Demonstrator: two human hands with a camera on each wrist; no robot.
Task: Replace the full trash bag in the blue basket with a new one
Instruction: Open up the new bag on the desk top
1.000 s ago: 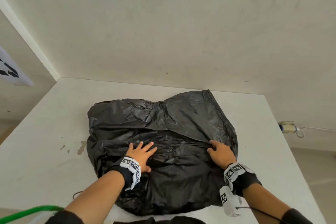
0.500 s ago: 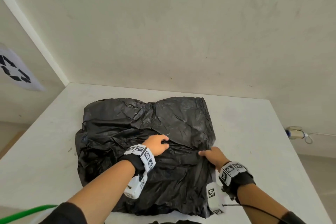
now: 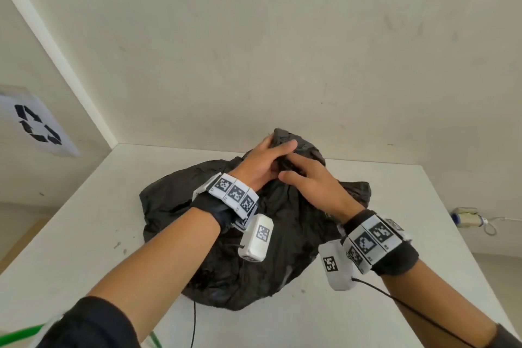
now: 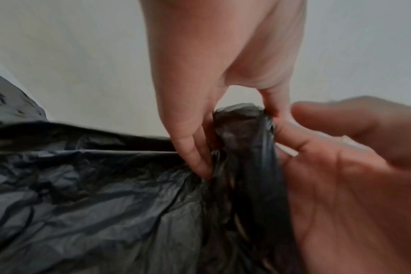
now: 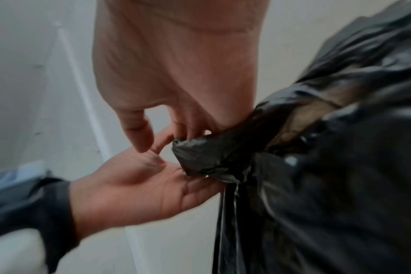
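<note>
A crumpled black trash bag (image 3: 254,263) lies on the white table (image 3: 84,234), with one part pulled up into a bunched neck (image 4: 242,129). My left hand (image 3: 282,147) grips that neck from the left, thumb and fingers curled round it. My right hand (image 3: 285,171) meets it from the right and pinches the same bunched plastic (image 5: 211,157) with curled fingers. The rest of the bag (image 5: 340,185) hangs slack below both hands. The blue basket is not in view.
The table stands in a corner against a pale wall. A recycling sign (image 3: 36,124) hangs on the left wall. A plug with a cable (image 3: 466,216) sits low on the right. A green hose (image 3: 19,337) crosses the bottom left.
The bag lay spread flat under both hands. Both hands have since come together and drawn it up into a bunch, and its footprint on the table has shrunk.
</note>
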